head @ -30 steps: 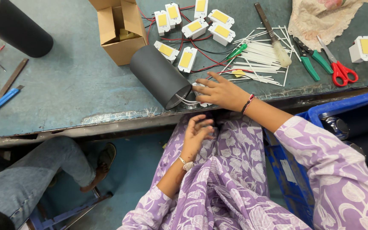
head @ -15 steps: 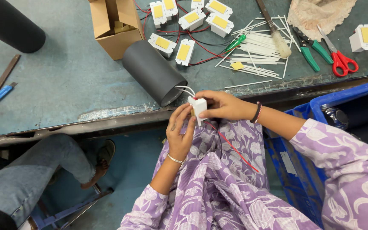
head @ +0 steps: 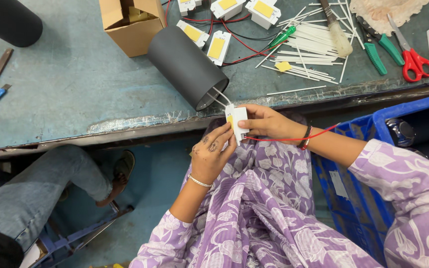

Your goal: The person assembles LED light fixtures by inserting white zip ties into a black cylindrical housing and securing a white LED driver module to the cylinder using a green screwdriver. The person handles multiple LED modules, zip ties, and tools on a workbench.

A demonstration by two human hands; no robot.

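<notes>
Both hands have come a little lower and closer together since half a second ago, and the small white module (head: 236,122) now sits squarely between them just below the table edge (head: 140,124), near the middle of the frame. Left hand (head: 212,158) reaches up from below with its fingers curled, the fingertips pinching the lower corner of the module. Right hand (head: 269,122) comes in from the right, thumb and fingers closed on the module's right side. Two thin white wires (head: 218,96) run from the top of the module up into the open mouth of the black tube (head: 185,66), which lies on its side on the table, upper centre. A thin red wire (head: 294,139) trails from the module to the right, past the bangles on the right wrist. Left of the tube stands an open cardboard box (head: 131,25). In the upper right lie a pile of white sticks (head: 306,52), green-handled pliers (head: 379,47) and red-handled scissors (head: 413,52). At lower left, another person's leg in jeans (head: 35,183) shows under the table.
</notes>
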